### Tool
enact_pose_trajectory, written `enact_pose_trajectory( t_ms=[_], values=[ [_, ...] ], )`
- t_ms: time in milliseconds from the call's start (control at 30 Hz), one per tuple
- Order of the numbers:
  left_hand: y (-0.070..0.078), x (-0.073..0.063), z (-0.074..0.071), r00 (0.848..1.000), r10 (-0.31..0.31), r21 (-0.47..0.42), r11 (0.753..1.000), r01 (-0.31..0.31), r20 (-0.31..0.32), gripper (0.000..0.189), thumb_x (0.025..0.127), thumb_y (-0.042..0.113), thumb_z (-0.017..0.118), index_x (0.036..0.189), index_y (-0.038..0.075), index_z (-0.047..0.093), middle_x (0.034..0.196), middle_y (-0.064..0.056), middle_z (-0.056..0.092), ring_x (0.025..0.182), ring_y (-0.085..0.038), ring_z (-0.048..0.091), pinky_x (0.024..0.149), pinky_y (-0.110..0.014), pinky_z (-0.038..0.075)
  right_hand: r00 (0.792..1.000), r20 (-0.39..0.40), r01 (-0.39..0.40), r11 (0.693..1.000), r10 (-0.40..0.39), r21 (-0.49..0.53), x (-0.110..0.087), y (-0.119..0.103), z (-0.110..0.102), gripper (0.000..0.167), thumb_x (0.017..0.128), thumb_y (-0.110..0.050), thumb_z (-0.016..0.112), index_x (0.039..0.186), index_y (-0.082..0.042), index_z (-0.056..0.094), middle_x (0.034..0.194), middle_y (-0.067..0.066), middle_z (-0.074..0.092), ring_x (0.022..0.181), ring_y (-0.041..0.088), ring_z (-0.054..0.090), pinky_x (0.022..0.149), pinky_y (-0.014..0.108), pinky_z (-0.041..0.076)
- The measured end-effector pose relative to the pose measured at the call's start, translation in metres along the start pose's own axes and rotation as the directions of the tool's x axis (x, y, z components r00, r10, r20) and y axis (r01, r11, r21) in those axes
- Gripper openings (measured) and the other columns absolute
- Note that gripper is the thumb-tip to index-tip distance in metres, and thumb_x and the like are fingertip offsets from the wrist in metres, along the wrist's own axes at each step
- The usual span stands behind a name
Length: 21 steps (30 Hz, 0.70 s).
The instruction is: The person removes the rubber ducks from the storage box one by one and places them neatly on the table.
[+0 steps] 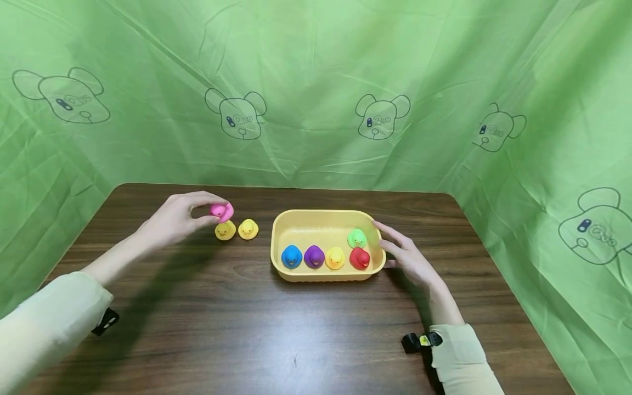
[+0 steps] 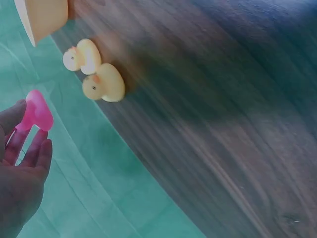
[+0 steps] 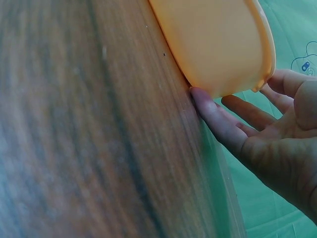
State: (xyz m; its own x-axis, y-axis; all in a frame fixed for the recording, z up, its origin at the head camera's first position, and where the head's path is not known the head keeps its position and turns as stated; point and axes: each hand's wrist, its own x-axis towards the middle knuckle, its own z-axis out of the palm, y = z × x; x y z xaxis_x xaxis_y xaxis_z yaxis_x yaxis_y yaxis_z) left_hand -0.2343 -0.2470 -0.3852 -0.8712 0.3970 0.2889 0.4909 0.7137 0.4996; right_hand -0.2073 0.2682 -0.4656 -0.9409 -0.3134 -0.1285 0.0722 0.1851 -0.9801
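Note:
A pink toy duck (image 1: 221, 212) is pinched between the thumb and fingers of my left hand (image 1: 180, 220). It is held up off the table, as the left wrist view shows. Just in front of it two yellow toy ducks (image 1: 225, 230) sit side by side on the tabletop. My right hand (image 1: 412, 262) rests its extended fingers against the right end of a yellow plastic basin (image 1: 321, 277). Inside the basin, a blue duck (image 1: 292, 257), a purple duck (image 1: 314, 257), a yellow duck (image 1: 335, 258) and a red duck (image 1: 360, 258) line the near side. A green duck (image 1: 356, 238) lies behind the red one.
The dark wood-grain table (image 1: 296, 334) carries all of this. Green cloth (image 1: 316, 148) with printed bear faces hangs behind and along both sides. Black wrist devices (image 1: 411, 343) are worn at the sleeves.

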Motion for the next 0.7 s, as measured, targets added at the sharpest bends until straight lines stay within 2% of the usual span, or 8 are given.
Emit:
enact_pose_trajectory(
  t_ms=[233, 367, 533, 600, 700],
  values=[
    [-0.019, -0.01, -0.005, 0.998, -0.055, 0.014, 0.998, 0.055, -0.011, 0.038, 0.087, 0.014, 0.082, 0.124, 0.021, 0.075, 0.125, -0.006, 0.075, 0.125, -0.034, 0.066, 0.106, -0.055, 0.048, 1.0, -0.002, -0.009, 1.0, 0.009, -0.005, 0.0, -0.001, 0.0, 0.054, 0.11, -0.019, 0.047, 0.162, -0.021, 0.033, 0.17, 0.007, 0.025, 0.144, 0.04, 0.041, 0.086, 0.04, 0.063],
    [-0.028, -0.015, -0.006, 0.998, -0.057, 0.035, 0.998, 0.057, -0.019, 0.04, 0.087, 0.013, 0.083, 0.125, 0.019, 0.074, 0.127, -0.009, 0.074, 0.125, -0.035, 0.066, 0.104, -0.055, 0.048, 1.0, -0.001, -0.011, 1.0, 0.011, -0.003, 0.001, 0.0, 0.0, 0.054, 0.11, -0.02, 0.047, 0.162, -0.021, 0.033, 0.17, 0.007, 0.025, 0.145, 0.04, 0.04, 0.086, 0.039, 0.063],
    [-0.04, -0.02, -0.005, 0.997, -0.079, 0.069, 0.994, 0.081, -0.02, 0.039, 0.087, 0.015, 0.082, 0.125, 0.019, 0.074, 0.125, -0.007, 0.075, 0.123, -0.033, 0.066, 0.1, -0.045, 0.048, 1.0, 0.001, -0.006, 1.0, 0.006, 0.0, 0.001, 0.001, -0.001, 0.053, 0.11, -0.02, 0.047, 0.162, -0.022, 0.034, 0.17, 0.007, 0.026, 0.146, 0.039, 0.039, 0.086, 0.04, 0.063],
    [-0.045, -0.022, -0.004, 0.994, -0.109, 0.072, 0.991, 0.11, -0.019, 0.039, 0.088, 0.017, 0.082, 0.125, 0.018, 0.074, 0.124, -0.007, 0.076, 0.123, -0.031, 0.066, 0.099, -0.042, 0.047, 1.0, 0.001, -0.003, 1.0, 0.003, -0.001, 0.001, 0.002, -0.001, 0.053, 0.11, -0.02, 0.048, 0.162, -0.022, 0.034, 0.17, 0.007, 0.026, 0.145, 0.039, 0.04, 0.086, 0.04, 0.063],
    [-0.052, -0.025, -0.002, 0.993, -0.118, 0.076, 0.99, 0.119, -0.015, 0.038, 0.088, 0.019, 0.082, 0.125, 0.017, 0.074, 0.123, -0.01, 0.076, 0.123, -0.035, 0.066, 0.098, -0.047, 0.048, 1.0, -0.002, -0.003, 1.0, 0.003, -0.006, 0.001, 0.001, -0.001, 0.053, 0.11, -0.02, 0.048, 0.161, -0.023, 0.034, 0.17, 0.007, 0.027, 0.145, 0.038, 0.04, 0.086, 0.039, 0.063]
  ],
)
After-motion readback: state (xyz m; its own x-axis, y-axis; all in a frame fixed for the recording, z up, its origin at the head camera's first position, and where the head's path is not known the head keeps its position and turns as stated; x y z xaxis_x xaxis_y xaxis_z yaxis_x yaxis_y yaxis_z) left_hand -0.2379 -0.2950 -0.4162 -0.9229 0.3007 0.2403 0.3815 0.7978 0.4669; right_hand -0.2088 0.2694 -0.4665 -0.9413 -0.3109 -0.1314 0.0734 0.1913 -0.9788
